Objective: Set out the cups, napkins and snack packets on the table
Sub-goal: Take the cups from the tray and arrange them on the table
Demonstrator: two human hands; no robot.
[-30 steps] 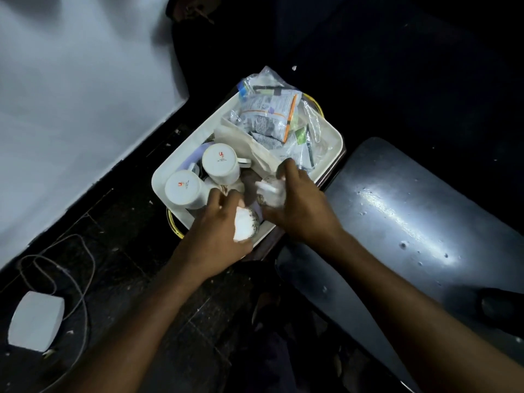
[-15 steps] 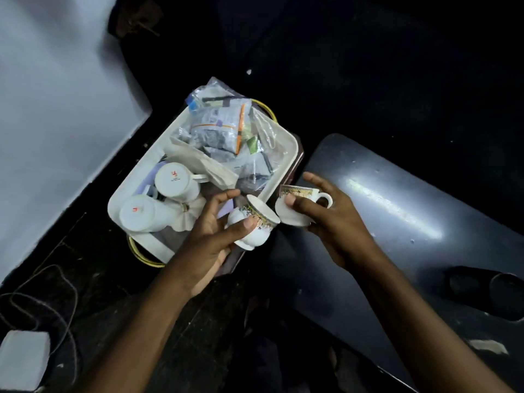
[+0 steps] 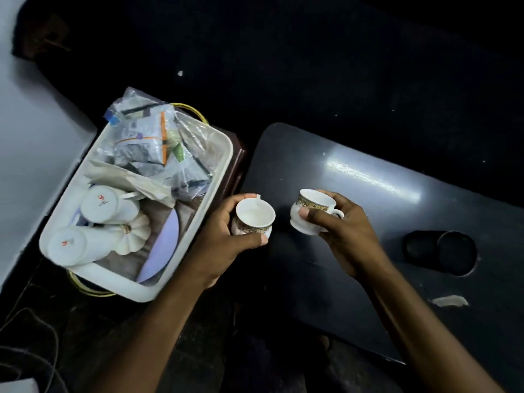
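Note:
My left hand (image 3: 226,242) grips a small white cup with a gold patterned band (image 3: 255,215), held upright just right of the white tray (image 3: 218,165). My right hand (image 3: 346,234) holds a second gold-banded cup (image 3: 312,211) by its body, slightly tilted, above the left end of the dark table (image 3: 368,251). In the tray lie two plain white cups (image 3: 106,204) on their sides, a white pumpkin-shaped lid (image 3: 133,234), a folded napkin (image 3: 124,177) and clear snack packets (image 3: 150,143).
A dark round recess with a black object (image 3: 442,252) sits in the table at right, and a torn paper scrap (image 3: 449,300) lies near its front. The tray rests on a dark stool with a yellow-rimmed item under it. Cables (image 3: 28,336) trail on the floor at left.
Both hands lifted the two gold-banded cups out of the tray and moved them right, toward the table. The cups are now upright and farther apart.

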